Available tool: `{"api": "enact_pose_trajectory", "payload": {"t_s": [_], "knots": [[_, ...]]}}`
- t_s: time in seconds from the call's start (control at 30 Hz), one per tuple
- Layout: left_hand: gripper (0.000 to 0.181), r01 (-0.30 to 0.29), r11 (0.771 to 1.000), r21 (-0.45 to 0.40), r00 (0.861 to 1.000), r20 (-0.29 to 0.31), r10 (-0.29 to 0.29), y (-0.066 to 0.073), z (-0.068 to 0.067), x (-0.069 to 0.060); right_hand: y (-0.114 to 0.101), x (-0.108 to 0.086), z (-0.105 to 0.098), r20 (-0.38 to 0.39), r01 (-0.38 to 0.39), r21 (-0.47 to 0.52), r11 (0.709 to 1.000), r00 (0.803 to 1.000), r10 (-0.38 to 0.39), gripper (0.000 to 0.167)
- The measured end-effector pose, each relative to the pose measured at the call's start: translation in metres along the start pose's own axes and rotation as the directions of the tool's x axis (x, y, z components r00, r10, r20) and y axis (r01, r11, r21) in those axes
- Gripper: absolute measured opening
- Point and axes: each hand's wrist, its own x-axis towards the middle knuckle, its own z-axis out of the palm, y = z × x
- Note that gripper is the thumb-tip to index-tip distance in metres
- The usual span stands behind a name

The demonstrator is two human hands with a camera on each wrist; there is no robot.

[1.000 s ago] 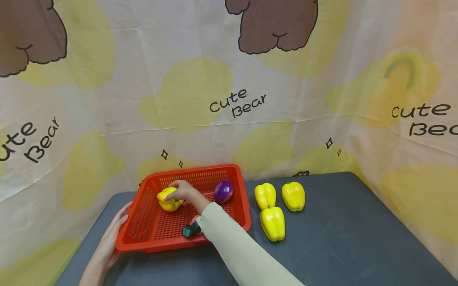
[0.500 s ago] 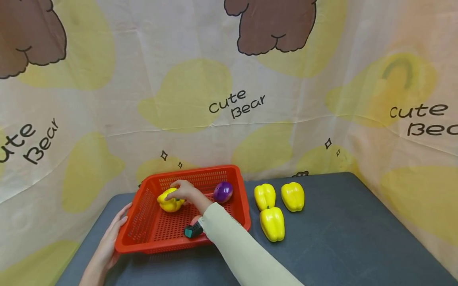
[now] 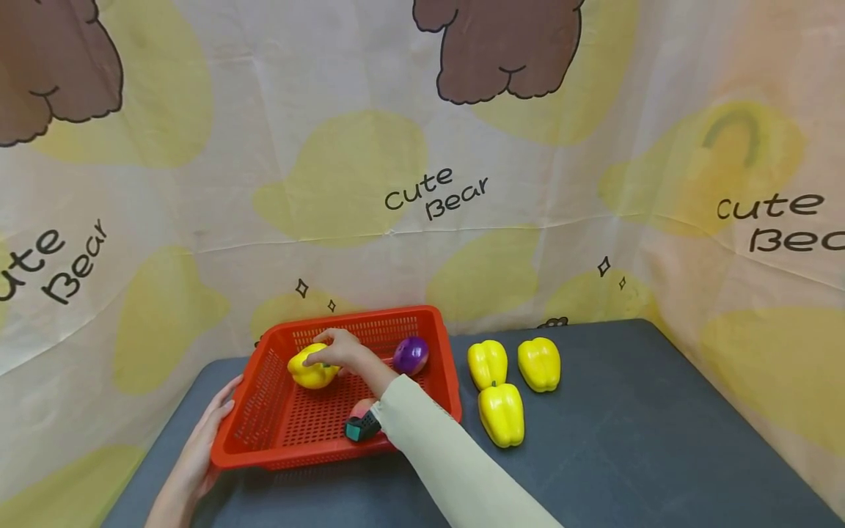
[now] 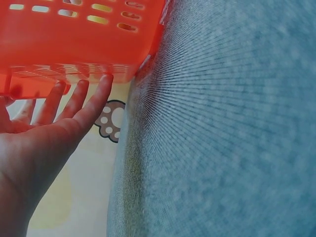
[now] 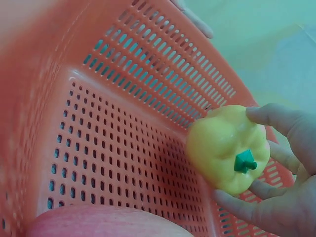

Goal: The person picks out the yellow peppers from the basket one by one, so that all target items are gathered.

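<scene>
In the head view my right hand [image 3: 343,353] grips a yellow bell pepper [image 3: 306,372] inside the red slotted basket [image 3: 284,458], towards its left end. From the right wrist the pepper [image 5: 217,143] shows its green stem facing the palm, with thumb and fingertips around its sides. My left hand [image 3: 201,440] is against the basket's left side. Seen from the left wrist, its fingers [image 4: 94,101] reach out nearly straight and touch the basket's outer wall. A purple rounded vegetable [image 3: 411,356] lies at the basket's right end. Partly hidden by my right wrist is a pink rounded thing [image 3: 361,408].
Several objects share the grey table [image 3: 614,425]: to the right of the basket stand a near yellow bell pepper [image 3: 502,416], one behind it [image 3: 488,362] and one farther right [image 3: 539,364]. A printed cloth [image 3: 343,176] hangs behind and along the sides.
My right wrist has shifted slightly right, uncovering more of the pink thing. The held pepper has risen a little. My left hand and the basket look nearly unmoved.
</scene>
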Motion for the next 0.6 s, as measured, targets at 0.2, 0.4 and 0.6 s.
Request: {"api": "enact_pose_trajectory", "payload": {"t_s": [0.2, 0.4, 0.6], "knots": [[0.049, 0.013, 1.000, 0.014, 1.000, -0.017, -0.013, 0.000, 0.000, -0.001, -0.002, -0.005, -0.003, 0.007, 0.022, -0.002, 1.000, 1.000, -0.022, 0.044], [0.048, 0.010, 1.000, 0.009, 1.000, -0.015, -0.010, 0.000, 0.001, -0.001, -0.003, -0.010, -0.007, -0.008, 0.033, 0.007, 0.999, 0.999, -0.033, 0.043], [0.047, 0.003, 1.000, 0.002, 1.000, -0.010, -0.003, 0.001, 0.000, 0.000, -0.007, -0.015, -0.010, -0.015, 0.024, 0.046, 0.999, 1.000, -0.023, 0.046]]}}
